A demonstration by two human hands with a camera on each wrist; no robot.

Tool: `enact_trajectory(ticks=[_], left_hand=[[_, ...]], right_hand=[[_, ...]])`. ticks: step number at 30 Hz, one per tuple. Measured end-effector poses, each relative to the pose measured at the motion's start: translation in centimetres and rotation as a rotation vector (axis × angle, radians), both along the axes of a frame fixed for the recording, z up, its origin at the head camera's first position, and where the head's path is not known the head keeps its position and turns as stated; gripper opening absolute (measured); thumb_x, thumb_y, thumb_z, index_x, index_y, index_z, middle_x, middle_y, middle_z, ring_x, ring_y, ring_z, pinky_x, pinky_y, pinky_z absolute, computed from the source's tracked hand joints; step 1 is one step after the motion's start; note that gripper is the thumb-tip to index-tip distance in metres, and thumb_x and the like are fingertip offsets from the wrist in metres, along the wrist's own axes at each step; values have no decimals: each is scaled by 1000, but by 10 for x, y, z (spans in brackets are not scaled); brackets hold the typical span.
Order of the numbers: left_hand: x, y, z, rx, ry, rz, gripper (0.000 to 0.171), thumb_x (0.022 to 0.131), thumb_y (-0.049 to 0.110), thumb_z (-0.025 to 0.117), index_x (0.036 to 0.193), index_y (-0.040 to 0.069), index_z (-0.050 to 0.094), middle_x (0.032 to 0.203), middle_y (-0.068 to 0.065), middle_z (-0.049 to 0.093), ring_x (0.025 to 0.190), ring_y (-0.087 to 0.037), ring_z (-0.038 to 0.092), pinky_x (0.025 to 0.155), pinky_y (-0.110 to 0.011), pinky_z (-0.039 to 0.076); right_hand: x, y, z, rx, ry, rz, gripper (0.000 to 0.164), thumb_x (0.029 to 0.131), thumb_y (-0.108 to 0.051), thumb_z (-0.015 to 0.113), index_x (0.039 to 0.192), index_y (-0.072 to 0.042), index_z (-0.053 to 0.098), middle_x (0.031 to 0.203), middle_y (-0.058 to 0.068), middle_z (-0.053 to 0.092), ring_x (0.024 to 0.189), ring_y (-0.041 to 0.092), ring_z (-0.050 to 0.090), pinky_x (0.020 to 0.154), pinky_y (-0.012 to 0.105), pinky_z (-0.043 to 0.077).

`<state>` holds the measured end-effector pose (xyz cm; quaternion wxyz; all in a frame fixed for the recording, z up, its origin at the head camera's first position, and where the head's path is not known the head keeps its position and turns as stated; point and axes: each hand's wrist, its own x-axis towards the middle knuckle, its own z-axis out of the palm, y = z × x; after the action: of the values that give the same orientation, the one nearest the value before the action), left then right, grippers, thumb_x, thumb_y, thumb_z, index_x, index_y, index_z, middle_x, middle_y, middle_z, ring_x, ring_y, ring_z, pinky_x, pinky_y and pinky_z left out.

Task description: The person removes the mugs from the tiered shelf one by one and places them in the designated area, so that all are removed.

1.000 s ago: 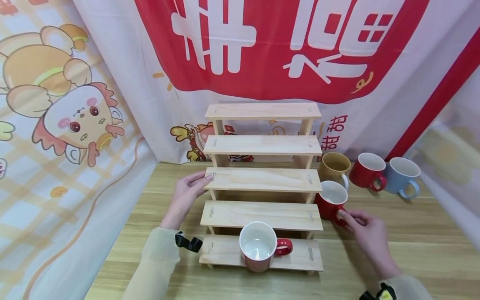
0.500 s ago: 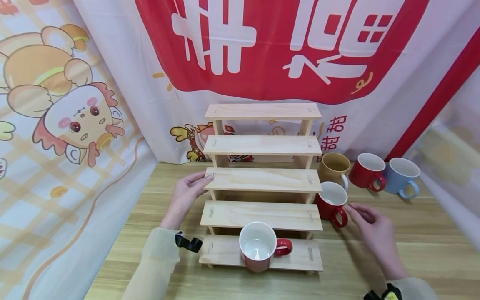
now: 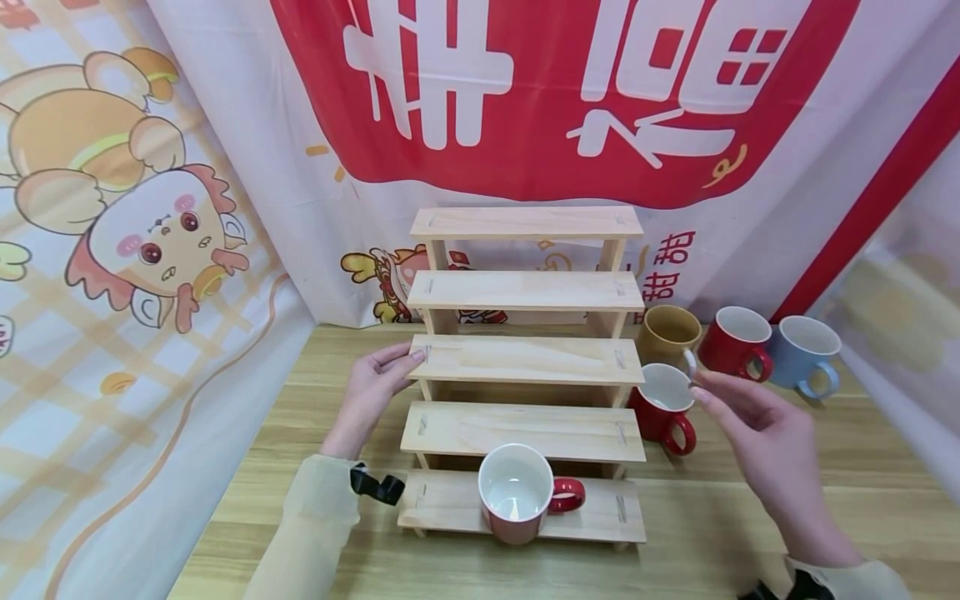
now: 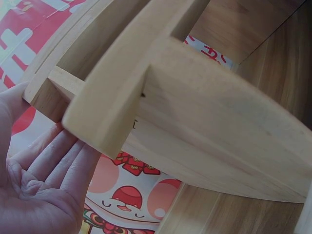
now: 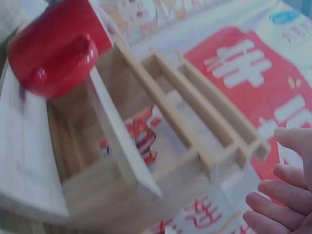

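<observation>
A tiered wooden display rack (image 3: 525,360) stands in the middle of the head view. My left hand (image 3: 375,387) grips the left end of its third step, thumb on top; in the left wrist view the fingers (image 4: 63,165) lie against the wood. On the lowest step sits a red mug (image 3: 517,530) with a white inside, handle to the right. Another red mug (image 3: 649,419) stands on the table against the rack's right side. Over its rim is my right hand (image 3: 776,450), fingertips right by the white handle of a mustard-brown mug (image 3: 652,352).
Farther back on the right are a third red mug (image 3: 727,350) and a light blue mug (image 3: 795,354), both with handles toward me. A printed cloth (image 3: 360,217) hangs close behind the rack, and more cloth covers the left and right sides.
My right hand has let go of the nearer red mug's handle and moved up and back toward the brown mug's handle. The left hand keeps its place on the rack.
</observation>
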<state>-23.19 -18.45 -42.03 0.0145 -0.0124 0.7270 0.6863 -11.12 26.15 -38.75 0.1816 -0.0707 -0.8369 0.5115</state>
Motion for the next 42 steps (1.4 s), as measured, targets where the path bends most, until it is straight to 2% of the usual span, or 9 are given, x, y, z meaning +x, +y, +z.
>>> enact_trajectory(ticks=[4,6,11,15,20,26,30,36,42], left_hand=[[0,0,1,12,0,2,63,91,36,80,137,-2,59,127,-18,67,111,-23,67,93,-30,57],[1,0,1,15,-1,2,64,90,36,81,137,-2,59,127,-17,67,111,-23,67,93,-30,57],[0,-1,1,15,-4,-4,66,90,37,81,138,-2,58,128,-18,66,112,-24,67,94,-30,57],[-1,-1,1,3,-1,-8,67,90,37,81,139,-3,57,130,-18,65,113,-25,67,93,-31,57],[-1,-1,1,-14,5,-11,68,90,37,80,140,-3,56,130,-18,65,114,-25,66,93,-31,57],[-1,-2,3,-8,5,-3,69,90,39,80,139,-2,57,129,-17,66,113,-25,66,94,-31,57],[-1,-2,3,-13,2,0,68,90,40,80,139,-2,57,129,-17,66,113,-24,67,93,-31,57],[-1,-3,2,-10,-3,10,68,90,40,80,138,-2,58,129,-18,66,113,-24,66,93,-31,57],[0,-2,1,-3,-6,5,68,89,40,81,137,-1,59,127,-16,67,112,-24,67,92,-30,57]], right_hand=[[5,-17,9,39,46,118,34,96,-28,75,128,-15,72,120,-1,73,96,4,69,70,15,56],[7,-26,11,34,56,192,32,96,-24,75,126,-13,73,118,1,74,95,7,70,70,18,58],[8,-44,9,-52,72,383,27,96,-12,74,122,-6,73,118,7,73,102,17,72,83,25,59],[8,-55,2,-95,38,475,26,94,-12,75,119,-4,73,118,8,73,104,20,71,86,28,59],[11,-71,-10,-136,-50,558,27,91,-17,80,116,-6,75,113,8,74,98,21,73,83,30,61],[14,-88,-30,-112,-102,698,23,91,-22,79,112,-11,77,108,0,75,95,18,72,83,29,61],[16,-95,-41,-110,-120,742,18,95,-22,75,110,-14,78,105,-4,75,95,17,71,84,28,60],[18,-98,-47,-105,-126,726,16,97,-25,73,108,-14,78,101,-4,76,91,20,72,81,28,60],[20,-98,-50,-86,-187,719,16,96,-25,74,108,-14,78,98,-5,75,89,24,71,76,28,60]])
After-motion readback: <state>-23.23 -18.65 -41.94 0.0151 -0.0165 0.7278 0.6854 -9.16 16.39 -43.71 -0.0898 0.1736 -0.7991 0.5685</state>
